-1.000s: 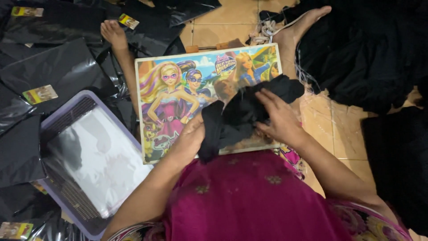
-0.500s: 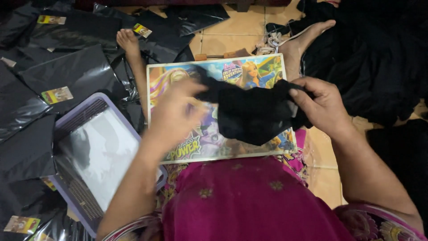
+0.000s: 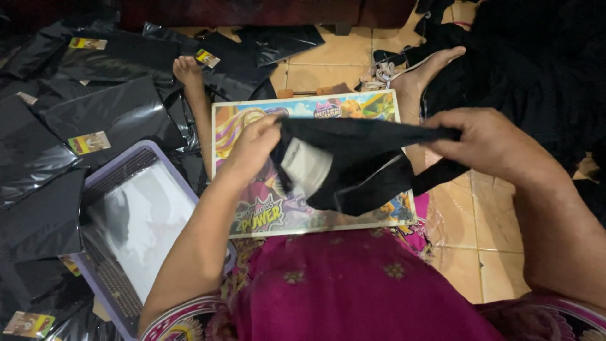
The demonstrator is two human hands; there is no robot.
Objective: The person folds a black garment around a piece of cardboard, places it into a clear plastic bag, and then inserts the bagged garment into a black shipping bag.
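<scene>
Above the colourful picture board (image 3: 252, 215) on her lap, the black garment (image 3: 353, 164) hangs stretched between both hands. Left hand (image 3: 255, 146) fingers are clamped on one end, right hand (image 3: 486, 144) fingers pinching the other.

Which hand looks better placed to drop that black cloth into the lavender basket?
Probably the left hand: it grips the stretched black fabric garment nearest the lavender plastic basket; the right hand is on the far side.

Garment (image 3: 353, 161) hung mid-frame above board (image 3: 252, 215) on lap; basket (image 3: 136, 227) lay lower left of board; packets (image 3: 107, 107) spread upper left on floor (image 3: 467, 221).
</scene>
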